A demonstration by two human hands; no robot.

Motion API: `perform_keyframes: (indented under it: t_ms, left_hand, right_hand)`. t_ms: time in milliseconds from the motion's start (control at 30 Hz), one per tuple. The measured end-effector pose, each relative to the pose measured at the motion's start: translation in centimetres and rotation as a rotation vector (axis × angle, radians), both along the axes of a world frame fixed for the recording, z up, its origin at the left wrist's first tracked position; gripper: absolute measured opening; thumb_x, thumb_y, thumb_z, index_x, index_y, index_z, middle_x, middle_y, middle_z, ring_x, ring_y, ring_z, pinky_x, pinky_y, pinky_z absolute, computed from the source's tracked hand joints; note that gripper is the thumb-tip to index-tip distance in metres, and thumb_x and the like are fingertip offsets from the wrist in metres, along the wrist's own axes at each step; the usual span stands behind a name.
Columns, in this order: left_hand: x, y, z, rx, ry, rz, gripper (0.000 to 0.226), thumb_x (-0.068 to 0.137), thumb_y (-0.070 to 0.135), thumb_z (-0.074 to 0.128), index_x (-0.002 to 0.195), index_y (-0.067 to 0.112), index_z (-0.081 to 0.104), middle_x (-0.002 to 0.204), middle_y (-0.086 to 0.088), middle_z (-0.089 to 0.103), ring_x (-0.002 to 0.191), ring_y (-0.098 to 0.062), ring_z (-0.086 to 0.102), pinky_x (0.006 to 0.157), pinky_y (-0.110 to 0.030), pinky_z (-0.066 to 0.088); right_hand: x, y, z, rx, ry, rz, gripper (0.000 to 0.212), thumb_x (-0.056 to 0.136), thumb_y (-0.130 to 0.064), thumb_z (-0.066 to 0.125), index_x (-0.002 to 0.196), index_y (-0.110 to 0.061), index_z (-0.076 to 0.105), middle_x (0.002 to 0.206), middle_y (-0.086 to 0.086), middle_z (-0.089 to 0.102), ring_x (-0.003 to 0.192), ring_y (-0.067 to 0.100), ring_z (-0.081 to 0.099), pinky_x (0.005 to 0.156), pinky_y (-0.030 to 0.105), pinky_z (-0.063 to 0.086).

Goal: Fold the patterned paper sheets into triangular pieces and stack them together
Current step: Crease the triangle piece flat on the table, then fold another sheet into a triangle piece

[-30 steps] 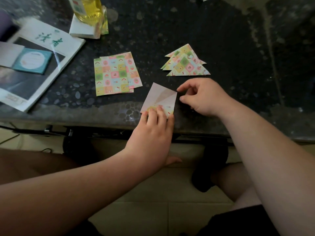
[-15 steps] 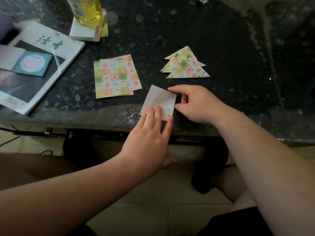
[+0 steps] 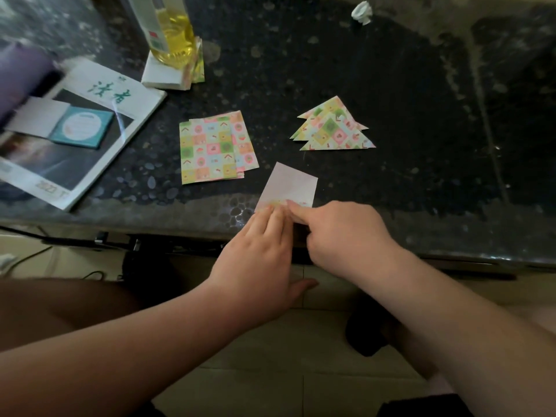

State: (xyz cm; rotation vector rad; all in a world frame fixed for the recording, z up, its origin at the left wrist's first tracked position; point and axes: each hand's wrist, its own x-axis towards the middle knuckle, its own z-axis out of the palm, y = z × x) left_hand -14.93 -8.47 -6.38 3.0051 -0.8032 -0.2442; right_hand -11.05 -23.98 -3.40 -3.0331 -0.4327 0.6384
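A paper sheet lies pale side up near the table's front edge, a strip of its pattern showing along its near edge. My left hand presses flat on that near edge with its fingertips. My right hand is beside it, its index finger pushed onto the same edge, touching the left fingers. A small pile of flat patterned sheets lies to the left behind. A stack of folded patterned triangles lies behind to the right.
A magazine with a teal card on it lies at the left. A bottle of yellow liquid stands on a white pad at the back. A crumpled white scrap sits far back. The dark stone table ends just under my hands.
My right hand has moved from the sheet's right corner down to its near edge, next to my left fingers. The sheet now lies flatter and squarer. The camera has tilted slightly.
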Motion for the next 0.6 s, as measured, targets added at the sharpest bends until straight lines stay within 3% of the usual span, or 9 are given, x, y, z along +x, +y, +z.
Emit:
perform_keyframes:
  t_ms: [67, 167, 267, 333, 400, 600]
  left_hand:
    - [-0.1, 0.5, 0.1, -0.042, -0.005, 0.027, 0.104, 0.089, 0.080, 0.039, 0.158, 0.003, 0.029, 0.156, -0.016, 0.039, 0.146, -0.031, 0.034, 0.123, -0.042, 0.028]
    - [0.2, 1.0, 0.3, -0.080, -0.008, 0.043, 0.090, 0.091, 0.077, 0.036, 0.150, 0.011, 0.045, 0.140, -0.006, 0.052, 0.126, -0.025, 0.049, 0.112, -0.040, 0.040]
    - [1.7, 2.0, 0.7, -0.240, 0.042, 0.210, 0.053, 0.093, 0.065, 0.050, 0.120, 0.023, 0.068, 0.110, 0.005, 0.054, 0.104, -0.017, 0.049, 0.098, -0.037, 0.045]
    - [3.3, 3.0, 1.1, -0.446, 0.081, 0.478, 0.034, 0.091, 0.054, 0.066, 0.107, 0.025, 0.068, 0.105, 0.008, 0.052, 0.103, -0.015, 0.048, 0.099, -0.042, 0.046]
    - [4.8, 3.4, 1.3, -0.529, 0.079, 0.644, 0.031, 0.088, 0.049, 0.073, 0.109, 0.028, 0.065, 0.107, 0.010, 0.053, 0.104, -0.013, 0.050, 0.101, -0.047, 0.046]
    - [6.2, 2.0, 0.2, -0.409, 0.157, 0.668, 0.005, 0.095, 0.039, 0.068, 0.091, 0.038, 0.065, 0.098, 0.013, 0.063, 0.105, -0.019, 0.055, 0.095, -0.043, 0.034]
  right_hand:
    - [-0.6, 0.5, -0.3, -0.043, -0.020, 0.012, 0.075, 0.100, -0.025, 0.045, 0.161, -0.045, 0.008, 0.110, 0.006, 0.063, 0.094, 0.030, 0.061, 0.067, 0.037, 0.044]
    - [-0.6, 0.6, -0.5, -0.040, 0.004, 0.013, 0.076, 0.101, -0.029, 0.049, 0.162, -0.044, 0.004, 0.120, 0.008, 0.063, 0.103, 0.031, 0.063, 0.069, 0.037, 0.043]
    - [-0.5, 0.6, -0.4, -0.013, 0.055, -0.024, 0.076, 0.100, -0.030, 0.050, 0.160, -0.047, 0.006, 0.123, 0.007, 0.061, 0.104, 0.030, 0.062, 0.072, 0.039, 0.048]
    - [-0.4, 0.6, -0.3, -0.005, 0.071, -0.047, 0.078, 0.099, -0.028, 0.051, 0.159, -0.049, 0.007, 0.124, 0.006, 0.061, 0.103, 0.029, 0.061, 0.073, 0.039, 0.053]
    - [-0.1, 0.5, -0.1, -0.002, 0.095, -0.054, 0.080, 0.097, -0.027, 0.053, 0.158, -0.051, 0.008, 0.125, 0.005, 0.060, 0.102, 0.027, 0.061, 0.075, 0.039, 0.056]
    - [-0.1, 0.5, 0.1, -0.039, 0.152, -0.072, 0.085, 0.096, -0.024, 0.052, 0.158, -0.054, 0.002, 0.122, 0.005, 0.058, 0.086, 0.024, 0.053, 0.069, 0.036, 0.054]
